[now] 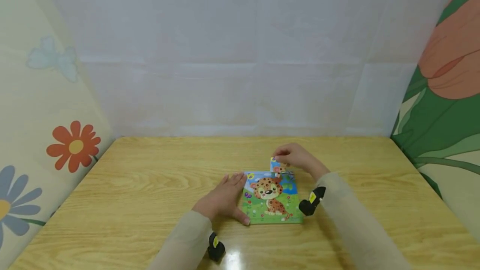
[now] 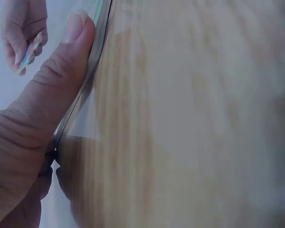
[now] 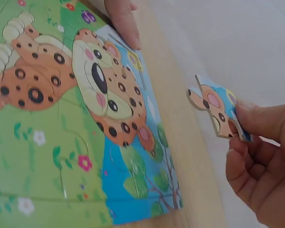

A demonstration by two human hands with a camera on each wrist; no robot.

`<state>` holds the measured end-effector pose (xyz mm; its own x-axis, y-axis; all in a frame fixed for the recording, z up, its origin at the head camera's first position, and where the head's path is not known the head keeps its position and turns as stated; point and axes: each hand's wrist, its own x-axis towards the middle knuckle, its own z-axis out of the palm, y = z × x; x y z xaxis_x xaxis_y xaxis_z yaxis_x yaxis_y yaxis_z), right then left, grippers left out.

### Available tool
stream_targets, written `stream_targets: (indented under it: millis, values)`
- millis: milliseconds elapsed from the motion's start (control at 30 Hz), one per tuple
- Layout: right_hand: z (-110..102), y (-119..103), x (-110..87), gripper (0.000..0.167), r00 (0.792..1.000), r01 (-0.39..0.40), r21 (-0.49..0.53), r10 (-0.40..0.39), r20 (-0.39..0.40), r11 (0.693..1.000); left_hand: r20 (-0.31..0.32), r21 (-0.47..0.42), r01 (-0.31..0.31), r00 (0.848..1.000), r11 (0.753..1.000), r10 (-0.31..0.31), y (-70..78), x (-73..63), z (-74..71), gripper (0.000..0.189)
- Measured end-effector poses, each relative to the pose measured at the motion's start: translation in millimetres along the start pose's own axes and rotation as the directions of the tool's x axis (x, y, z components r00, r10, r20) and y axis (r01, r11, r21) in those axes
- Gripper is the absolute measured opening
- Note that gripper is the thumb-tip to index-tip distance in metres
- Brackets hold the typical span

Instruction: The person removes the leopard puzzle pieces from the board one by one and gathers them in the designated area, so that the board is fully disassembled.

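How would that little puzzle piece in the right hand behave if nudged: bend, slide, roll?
The puzzle piece is probably stiff: it shows no sag though the right hand pinches only one end. Its thin edge suggests it is light. With flat faces, it would likely slide rather than roll.

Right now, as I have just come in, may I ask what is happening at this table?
A person is handling a leopard picture puzzle on the wooden table. The left hand rests against the puzzle's left edge. The right hand pinches a puzzle piece showing a spotted ear, held near the far edge, apart from the puzzle and not yet placed.
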<state>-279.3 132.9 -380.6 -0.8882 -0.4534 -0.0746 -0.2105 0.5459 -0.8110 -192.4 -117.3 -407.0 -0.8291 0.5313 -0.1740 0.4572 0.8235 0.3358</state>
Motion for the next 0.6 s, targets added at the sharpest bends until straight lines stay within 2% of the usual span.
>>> stream_targets:
  millis: [267,500,600]
  values:
    - [-12.6,9.7,-12.7,0.020,0.999,-0.030,0.016,0.030,-0.015,0.999,0.002,0.004,0.002,1.000,1.000,-0.002,-0.3,-3.6,0.1,0.126]
    - [-21.0,21.2,-20.0,0.021,0.999,-0.022,0.022,0.023,-0.033,1.000,0.006,0.000,0.011,1.000,1.000,-0.011,-0.5,-3.9,-0.6,0.126]
    - [-22.4,26.1,-23.4,0.021,0.998,-0.046,0.046,0.048,-0.042,0.998,0.008,0.006,0.004,1.000,1.000,-0.004,0.0,-3.4,-0.8,0.126]
